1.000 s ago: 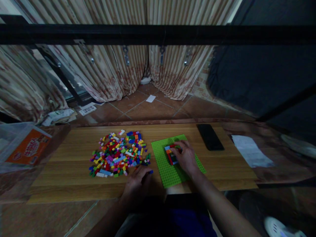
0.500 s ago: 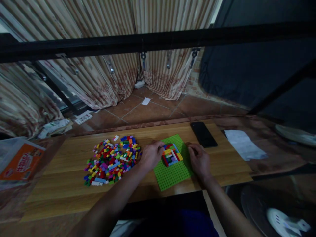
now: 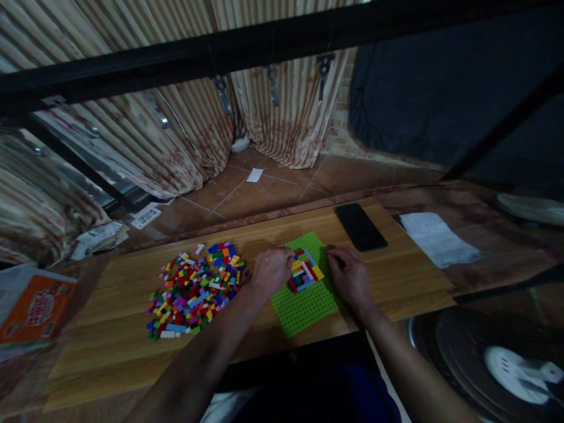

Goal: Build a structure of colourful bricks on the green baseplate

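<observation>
A green baseplate lies on the wooden table in front of me. A small square build of coloured bricks sits on its far part. My left hand rests at the build's left edge with fingers curled against it. My right hand lies on the plate's right side, fingers bent and pinched toward the build's right edge. Whether either hand holds a brick is hidden. A heap of loose coloured bricks lies to the left of the plate.
A black phone lies at the table's far right. A white paper sits on the surface beyond it. An orange box is at the far left. A black bar crosses overhead. Striped curtains and tiled floor lie behind.
My left hand left the table's front edge by the heap and came to the build's left side. My right hand slid off the build to its right. The view tilted left.
</observation>
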Tool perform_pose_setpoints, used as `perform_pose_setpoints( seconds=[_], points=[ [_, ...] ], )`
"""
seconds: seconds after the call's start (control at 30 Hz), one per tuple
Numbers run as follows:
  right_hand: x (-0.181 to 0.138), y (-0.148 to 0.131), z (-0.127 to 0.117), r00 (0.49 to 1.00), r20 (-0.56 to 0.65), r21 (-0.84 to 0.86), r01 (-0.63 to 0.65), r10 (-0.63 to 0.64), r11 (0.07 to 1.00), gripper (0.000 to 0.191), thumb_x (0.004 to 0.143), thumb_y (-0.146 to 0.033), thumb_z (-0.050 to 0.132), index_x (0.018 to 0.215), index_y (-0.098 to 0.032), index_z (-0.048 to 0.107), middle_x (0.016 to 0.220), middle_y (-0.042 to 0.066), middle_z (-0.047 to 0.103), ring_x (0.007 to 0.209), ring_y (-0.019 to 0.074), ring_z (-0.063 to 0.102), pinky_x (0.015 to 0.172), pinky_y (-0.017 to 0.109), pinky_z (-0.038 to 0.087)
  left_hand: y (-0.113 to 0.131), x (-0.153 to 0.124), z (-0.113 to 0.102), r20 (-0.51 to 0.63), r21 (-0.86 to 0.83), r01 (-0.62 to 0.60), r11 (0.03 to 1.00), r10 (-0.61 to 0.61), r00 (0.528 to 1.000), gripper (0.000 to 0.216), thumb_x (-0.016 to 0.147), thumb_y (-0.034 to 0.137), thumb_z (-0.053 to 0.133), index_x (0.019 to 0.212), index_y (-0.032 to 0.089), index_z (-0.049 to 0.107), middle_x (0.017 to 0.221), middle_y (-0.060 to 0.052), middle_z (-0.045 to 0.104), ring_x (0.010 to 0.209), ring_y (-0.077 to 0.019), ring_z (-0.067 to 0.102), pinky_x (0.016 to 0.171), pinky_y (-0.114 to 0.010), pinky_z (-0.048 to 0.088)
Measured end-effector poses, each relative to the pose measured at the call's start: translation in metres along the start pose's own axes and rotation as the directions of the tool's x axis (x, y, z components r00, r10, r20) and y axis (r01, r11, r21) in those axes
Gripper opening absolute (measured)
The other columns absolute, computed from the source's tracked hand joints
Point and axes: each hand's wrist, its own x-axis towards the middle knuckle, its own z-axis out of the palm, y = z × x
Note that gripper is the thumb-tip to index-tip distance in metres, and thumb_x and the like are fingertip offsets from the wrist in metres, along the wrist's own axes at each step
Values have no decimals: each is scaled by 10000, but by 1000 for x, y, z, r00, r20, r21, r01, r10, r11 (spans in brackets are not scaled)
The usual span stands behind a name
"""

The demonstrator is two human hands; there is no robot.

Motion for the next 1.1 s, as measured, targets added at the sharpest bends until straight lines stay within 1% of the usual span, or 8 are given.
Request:
perform_pose_setpoints(
  seconds=[0.13,0.27,0.37,0.47,0.63,0.8,0.9,1.1],
  points=[
    [0,-1,0,1000,12,-3,2,-2,1000,217,899,-280,500,883,-183,693,938,107,688,885,234,638,819,381,507,4,1,1,20,69,15,998,-16,1000,308,927,233,423,975,234,728,1018,-45,732,931,-184,673,847,-287,494],
    [0,0,0,1000,27,-19,-7,8,1000,220,894,-281,497,867,-185,693,908,106,680,862,237,632,803,381,506,10,1,0,20,134,7,991,-9,1000,319,914,200,404,909,201,723,975,-71,724,898,-205,675,788,-302,498],
    [0,1,1,1000,31,-26,2,-2,1000,222,893,-282,494,865,-185,691,905,107,677,863,238,628,800,382,504,16,2,-3,46,153,43,987,-50,998,309,904,195,411,906,196,720,959,-86,721,896,-206,671,787,-302,495],
    [0,0,0,999,35,-37,5,-4,999,227,895,-285,491,866,-181,690,904,110,674,861,238,626,799,379,504,20,2,-5,58,148,75,986,-84,995,304,894,187,417,922,186,720,952,-101,719,907,-213,668,797,-305,493],
    [0,0,0,999,51,-36,0,2,999,243,900,-302,481,872,-186,692,913,110,677,866,238,627,803,379,504,20,1,-1,12,107,83,991,-85,996,306,881,164,420,916,180,723,960,-115,715,915,-236,668,825,-334,488],
    [-1,2,0,999,40,-34,-8,9,999,256,900,-332,479,884,-202,699,925,104,684,887,243,628,813,389,506,19,0,3,-2,95,117,989,-117,993,279,869,173,451,917,190,726,959,-107,716,908,-234,672,813,-327,491],
    [-1,2,1,999,34,-21,-9,10,1000,256,898,-339,485,874,-204,702,928,105,688,893,245,631,829,393,506,19,0,4,-14,84,116,990,-115,993,285,869,168,443,911,185,724,955,-109,718,915,-238,674,816,-331,492],
    [0,0,2,999,29,-13,-15,15,1000,263,907,-328,479,863,-196,702,933,111,694,891,242,640,831,388,512,18,2,1,16,74,98,992,-99,995,281,843,140,451,896,183,724,921,-117,724,926,-241,678,826,-336,490]
  ],
)
